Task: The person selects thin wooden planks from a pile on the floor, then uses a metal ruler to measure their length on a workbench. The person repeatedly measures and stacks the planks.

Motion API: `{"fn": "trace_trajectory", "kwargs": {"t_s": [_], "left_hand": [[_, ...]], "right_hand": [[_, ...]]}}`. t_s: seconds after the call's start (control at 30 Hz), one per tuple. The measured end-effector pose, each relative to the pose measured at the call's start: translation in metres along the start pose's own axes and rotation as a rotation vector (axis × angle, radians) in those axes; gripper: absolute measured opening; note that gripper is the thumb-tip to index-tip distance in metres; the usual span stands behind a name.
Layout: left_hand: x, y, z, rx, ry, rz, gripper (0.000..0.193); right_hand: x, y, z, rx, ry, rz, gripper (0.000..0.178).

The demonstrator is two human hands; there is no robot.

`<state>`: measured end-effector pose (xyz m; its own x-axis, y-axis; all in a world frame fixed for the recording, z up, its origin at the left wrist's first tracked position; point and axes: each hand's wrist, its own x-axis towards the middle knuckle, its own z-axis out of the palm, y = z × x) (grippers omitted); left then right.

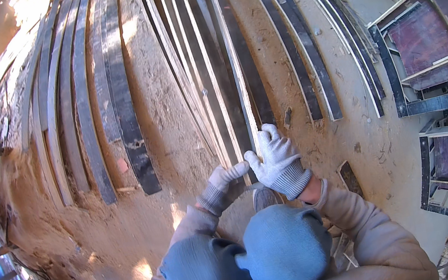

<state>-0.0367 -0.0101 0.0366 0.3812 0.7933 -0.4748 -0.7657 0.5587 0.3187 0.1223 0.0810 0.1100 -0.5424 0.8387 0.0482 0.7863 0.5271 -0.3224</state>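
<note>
My left hand (226, 182), in a pale knit glove, closes round the near end of a long dark-faced plank (217, 119). Its thumb lies on top and points right, while the other fingers are mostly hidden. Just to the right, my gloved right hand (276, 160) grips a plank standing on edge (238, 76), whose pale, rough edge faces up. The right thumb is on its left side and the fingers are on its right. Both planks run away from me among several similar strips lying close together, and the two hands nearly touch.
Several dark planks (131, 125) lie on the sandy ground at left, others (306, 68) at right. Framed panels (426, 49) stand at far right. A short wood offcut (350, 180) lies beside my right forearm. Two rounded blue knit shapes (288, 247) fill the lower middle.
</note>
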Motion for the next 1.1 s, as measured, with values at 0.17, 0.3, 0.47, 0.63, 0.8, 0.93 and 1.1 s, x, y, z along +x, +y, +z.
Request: {"fn": "trace_trajectory", "kwargs": {"t_s": [0.17, 0.3, 0.47, 0.63, 0.8, 0.93, 1.1], "left_hand": [[0.002, 0.0, 0.002, 0.04, 0.018, 0.046, 0.04], [0.005, -0.003, 0.004, 0.097, 0.119, 0.03, 0.047], [0.006, 0.0, 0.01, 0.36, 0.257, 0.058, 0.042], [0.007, 0.005, 0.02, 0.437, 0.351, 0.056, 0.035], [0.007, 0.007, 0.029, 0.452, 0.337, 0.04, 0.04], [0.005, 0.009, 0.03, 0.466, 0.388, 0.083, 0.054], [0.007, 0.009, 0.039, 0.536, 0.424, 0.041, 0.075]], "right_hand": [[-0.012, 0.021, 0.016, 0.51, 0.07, -0.013, 0.052], [-0.012, 0.03, 0.03, 0.539, -0.027, 0.172, 0.053], [-0.005, 0.092, 0.024, 1.387, -0.271, 0.56, 0.022], [0.007, 0.194, 0.039, 0.745, -0.028, 0.5, 0.021], [0.012, 0.224, 0.059, 0.592, -0.05, 0.596, 0.026], [0.016, 0.191, 0.039, 0.301, 0.11, 0.647, 0.035], [0.036, 0.115, 0.032, 0.841, -0.02, 0.361, 0.076]]}}
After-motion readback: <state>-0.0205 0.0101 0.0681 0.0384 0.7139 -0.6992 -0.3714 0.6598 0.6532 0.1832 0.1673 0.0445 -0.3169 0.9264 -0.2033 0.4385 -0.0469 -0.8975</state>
